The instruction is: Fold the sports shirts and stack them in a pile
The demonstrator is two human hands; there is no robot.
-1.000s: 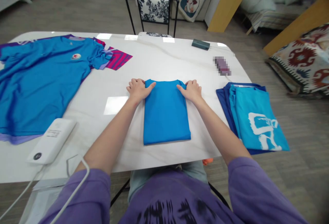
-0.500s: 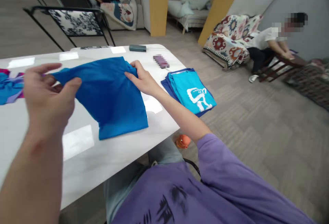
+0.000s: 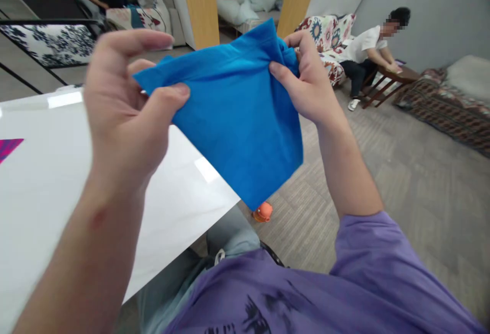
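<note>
A folded blue garment (image 3: 237, 119), which looks like a T-shirt, hangs in the air between my two hands, above the table's right edge. My left hand (image 3: 130, 104) pinches its upper left corner, with the thumb in front and the index finger raised off the cloth. At the upper right, my right hand (image 3: 306, 78) grips the bunched edge, its thumb on the near side. The lower end of the cloth hangs down to a blunt point. The garment and my right hand cover what lies behind them on the table.
A white table (image 3: 184, 191) stretches left, with a bit of magenta and purple cloth (image 3: 9, 147) at its far left. An orange object (image 3: 263, 212) sits on the floor by my leg. A seated person (image 3: 363, 50) leans over a wooden stool (image 3: 398, 77); another person's arm shows at upper left.
Both hands have lifted the blue T-shirt off the table and moved right and up with it. The view has turned right. The folded pile of clothes is now out of sight.
</note>
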